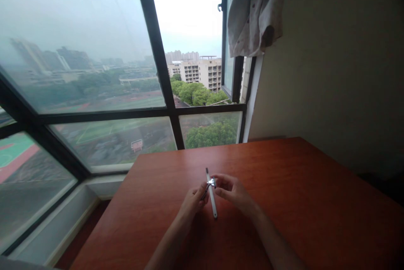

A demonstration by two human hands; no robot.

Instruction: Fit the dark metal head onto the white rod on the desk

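My left hand [195,199] is closed, its thumb and fingers pinching a small shiny metal tool [211,182] by its dark, slim handle. The kind of tool is too small to make out. Curved around the tool's right end is my right hand [235,193], with its thumb and index finger apart; whether a fingertip touches the metal I cannot tell. Beneath the tool, a long thin white stick [212,203] with a dark far tip and a small hole at its near end lies on the reddish-brown table [284,202].
Dark-framed windows [107,114] stand behind and left of the table, with one pane swung outward. A pale bunched curtain [252,13] hangs at the upper right beside a plain wall [328,59]. The table's left edge drops to a low sill [72,219].
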